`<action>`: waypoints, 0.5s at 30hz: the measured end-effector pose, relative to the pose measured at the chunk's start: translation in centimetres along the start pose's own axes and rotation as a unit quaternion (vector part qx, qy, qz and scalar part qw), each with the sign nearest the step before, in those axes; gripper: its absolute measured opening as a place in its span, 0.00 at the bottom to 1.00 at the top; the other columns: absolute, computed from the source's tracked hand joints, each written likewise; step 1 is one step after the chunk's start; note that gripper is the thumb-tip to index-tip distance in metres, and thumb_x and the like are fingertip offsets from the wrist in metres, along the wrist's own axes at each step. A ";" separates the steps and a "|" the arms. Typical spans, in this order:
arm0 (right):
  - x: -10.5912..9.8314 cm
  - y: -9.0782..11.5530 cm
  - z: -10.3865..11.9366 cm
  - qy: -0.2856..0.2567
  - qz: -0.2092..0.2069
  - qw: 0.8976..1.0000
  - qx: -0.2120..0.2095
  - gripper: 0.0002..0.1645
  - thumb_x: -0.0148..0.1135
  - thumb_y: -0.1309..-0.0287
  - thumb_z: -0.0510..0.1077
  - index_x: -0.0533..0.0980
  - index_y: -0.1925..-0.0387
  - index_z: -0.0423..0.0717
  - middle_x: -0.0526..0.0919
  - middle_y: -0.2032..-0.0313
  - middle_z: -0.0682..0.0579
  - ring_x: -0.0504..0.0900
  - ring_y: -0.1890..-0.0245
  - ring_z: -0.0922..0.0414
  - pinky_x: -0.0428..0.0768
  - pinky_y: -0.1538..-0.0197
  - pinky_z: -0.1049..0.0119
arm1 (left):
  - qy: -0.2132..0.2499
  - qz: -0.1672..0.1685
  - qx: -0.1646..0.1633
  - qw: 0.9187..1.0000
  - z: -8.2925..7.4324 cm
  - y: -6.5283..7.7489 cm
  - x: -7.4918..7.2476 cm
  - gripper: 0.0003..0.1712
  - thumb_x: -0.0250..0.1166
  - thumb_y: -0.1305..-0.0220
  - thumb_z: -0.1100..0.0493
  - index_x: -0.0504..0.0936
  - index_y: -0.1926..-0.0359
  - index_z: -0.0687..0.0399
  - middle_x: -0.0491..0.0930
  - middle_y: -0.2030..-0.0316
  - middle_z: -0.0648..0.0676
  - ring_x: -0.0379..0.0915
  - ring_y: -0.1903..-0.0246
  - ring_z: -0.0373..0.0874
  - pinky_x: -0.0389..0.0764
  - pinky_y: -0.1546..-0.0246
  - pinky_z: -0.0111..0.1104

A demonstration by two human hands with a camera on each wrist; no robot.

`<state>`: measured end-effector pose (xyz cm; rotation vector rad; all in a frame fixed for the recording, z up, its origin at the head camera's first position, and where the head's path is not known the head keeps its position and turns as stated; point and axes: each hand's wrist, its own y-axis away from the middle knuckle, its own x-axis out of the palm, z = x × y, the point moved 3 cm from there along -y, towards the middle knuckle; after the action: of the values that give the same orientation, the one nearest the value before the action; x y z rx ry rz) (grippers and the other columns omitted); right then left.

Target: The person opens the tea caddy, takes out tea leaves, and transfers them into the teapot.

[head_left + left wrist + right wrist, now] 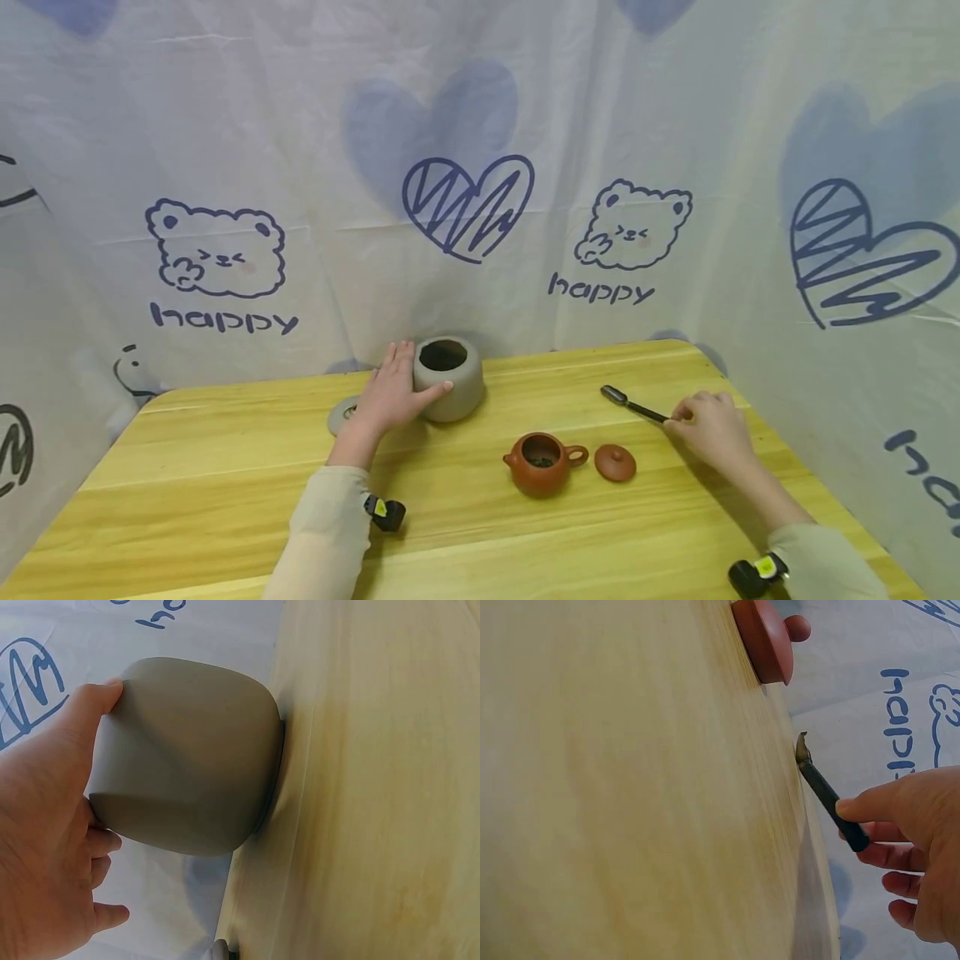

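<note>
Two hands: jar (448,377) left, scoop (633,405) right.

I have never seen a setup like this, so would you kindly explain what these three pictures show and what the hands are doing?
There is no machine here: a person works with bare hands and wears three cameras. The wide picture comes from the head camera, looking down at a wooden table. The other two come from cameras strapped to each wrist.

The left hand grips a grey jar with its top open; the left wrist view shows the same jar from the side. A grey lid lies beside that hand.

The right hand pinches the end of a dark tea scoop lying on the table.

Between them stand a small red-brown teapot, open, and its lid beside it.
</note>
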<state>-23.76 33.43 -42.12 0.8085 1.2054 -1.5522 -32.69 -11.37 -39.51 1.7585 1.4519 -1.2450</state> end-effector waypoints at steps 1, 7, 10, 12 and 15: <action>0.1 0.0 0.0 0.003 0.005 1.000 0.001 0.10 0.68 0.45 0.48 0.83 0.72 0.44 0.81 0.63 0.41 0.71 0.56 0.39 0.68 0.58 0.43 | -0.002 0.001 -0.001 1.000 0.0 0.0 0.0 0.62 0.53 0.40 0.24 0.42 0.23 0.62 0.40 0.23 0.64 0.31 0.23 0.58 0.47 0.27 0.59; 0.5 -0.2 -0.3 0.016 0.020 1.000 -0.001 0.10 0.69 0.46 0.49 0.82 0.73 0.46 0.80 0.65 0.42 0.71 0.56 0.39 0.69 0.60 0.44 | -0.002 -0.001 -0.002 1.000 0.3 0.1 -0.2 0.64 0.53 0.42 0.22 0.41 0.23 0.59 0.38 0.22 0.62 0.30 0.22 0.57 0.45 0.26 0.59; 0.7 -0.2 -0.4 0.016 0.028 0.999 -0.001 0.10 0.69 0.46 0.49 0.83 0.73 0.45 0.80 0.65 0.42 0.70 0.57 0.39 0.69 0.60 0.45 | -0.005 -0.002 -0.001 1.000 0.5 0.5 -0.5 0.64 0.54 0.42 0.23 0.41 0.23 0.60 0.37 0.22 0.62 0.30 0.22 0.57 0.44 0.27 0.60; 0.8 -0.2 -0.4 0.017 0.033 0.999 -0.002 0.11 0.69 0.46 0.49 0.83 0.73 0.45 0.81 0.65 0.42 0.70 0.57 0.40 0.69 0.61 0.45 | -0.010 -0.001 0.002 1.000 0.6 0.9 -0.8 0.64 0.55 0.42 0.23 0.40 0.23 0.60 0.37 0.22 0.62 0.30 0.23 0.58 0.43 0.27 0.60; 0.8 -0.2 -0.4 0.020 0.037 0.999 -0.004 0.11 0.69 0.46 0.48 0.83 0.73 0.45 0.81 0.65 0.42 0.71 0.59 0.41 0.69 0.62 0.47 | -0.018 0.001 0.007 1.000 0.7 1.6 -1.2 0.64 0.55 0.42 0.23 0.39 0.23 0.59 0.36 0.22 0.61 0.29 0.22 0.56 0.42 0.26 0.59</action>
<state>-24.23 33.59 -42.95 0.8740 1.1965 -1.4771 -31.41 -12.90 -38.94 1.7368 1.4244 -1.2822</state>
